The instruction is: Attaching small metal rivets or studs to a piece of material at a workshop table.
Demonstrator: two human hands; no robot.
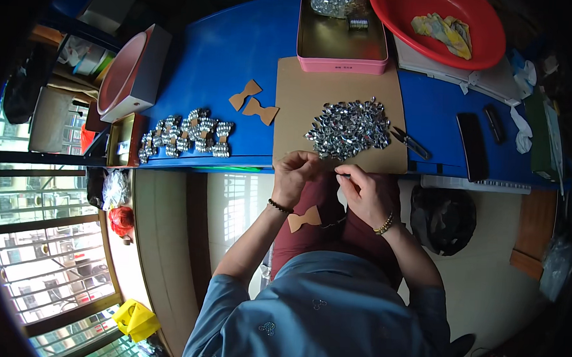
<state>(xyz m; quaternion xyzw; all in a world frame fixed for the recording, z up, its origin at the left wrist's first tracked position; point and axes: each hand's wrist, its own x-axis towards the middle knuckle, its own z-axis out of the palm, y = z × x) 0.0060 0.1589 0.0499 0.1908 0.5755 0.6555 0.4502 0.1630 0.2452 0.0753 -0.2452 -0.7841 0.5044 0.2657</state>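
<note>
Both hands meet at the near edge of the blue bench (240, 55), left hand (294, 174) pinching a small silver piece, right hand (368, 193) gripping a thin tool, silver pile (350, 128) on brown board (315, 97) just beyond, scissors (410, 142) right, bare bench between board and finished bows (189, 136) left, brown bow cutout (304, 218) on lap.

Single view: head-worn fisheye, looking steeply down from above the person's own chest and lap. Faces forward toward 12 o'clock, where the blue desk (240, 55) curves across the upper frame. Close range: hands sit near centre, forearms entering from 6 o'clock. Floor and a barred window (47, 232) fill 8 o'clock. Straight edges bow near the rim; corners are dark.
</note>
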